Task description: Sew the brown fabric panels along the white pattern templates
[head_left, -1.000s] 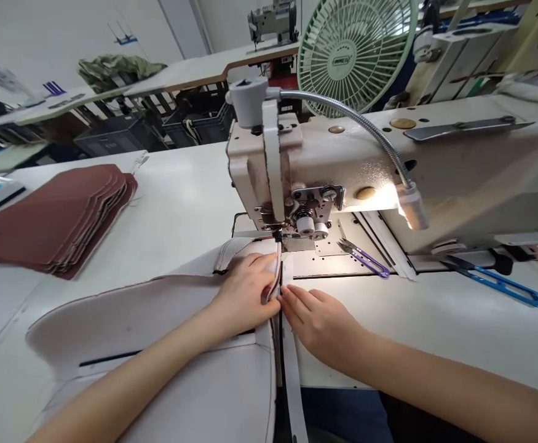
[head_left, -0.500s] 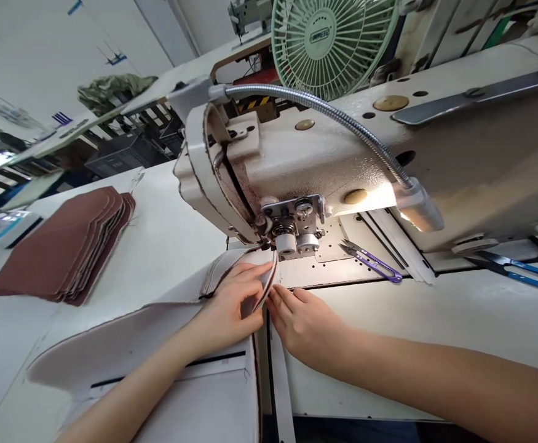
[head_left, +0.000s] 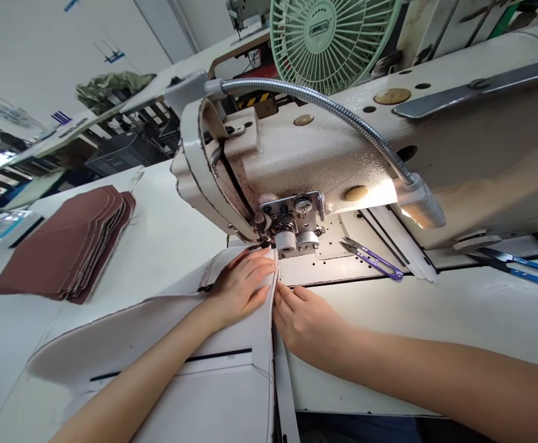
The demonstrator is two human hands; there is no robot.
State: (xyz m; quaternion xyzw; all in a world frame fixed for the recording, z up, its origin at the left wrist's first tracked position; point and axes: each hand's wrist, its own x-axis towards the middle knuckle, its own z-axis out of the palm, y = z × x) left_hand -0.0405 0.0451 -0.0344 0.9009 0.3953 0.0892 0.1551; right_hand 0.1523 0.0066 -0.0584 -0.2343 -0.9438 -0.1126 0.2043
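Observation:
My left hand point(head_left: 240, 288) lies flat, fingers stretched out, pressing a large white fabric panel point(head_left: 149, 332) onto the table just before the presser foot of the cream sewing machine point(head_left: 324, 154). My right hand point(head_left: 303, 320) sits right beside it, fingertips pinched on the panel's right edge where a white strip point(head_left: 284, 394) runs down off the table. The needle area is partly hidden behind the machine head.
A stack of brown cut fabric pieces point(head_left: 70, 243) lies at the left. Purple thread snips point(head_left: 374, 261) rest on the machine bed, blue-handled scissors point(head_left: 527, 271) at the right. A gooseneck lamp point(head_left: 416, 200) and green fan point(head_left: 333, 37) stand above.
My left hand has gone from pinching the fabric edge to lying flat on the panel. The folded-up edge now lies down near the presser foot. The view tilted left.

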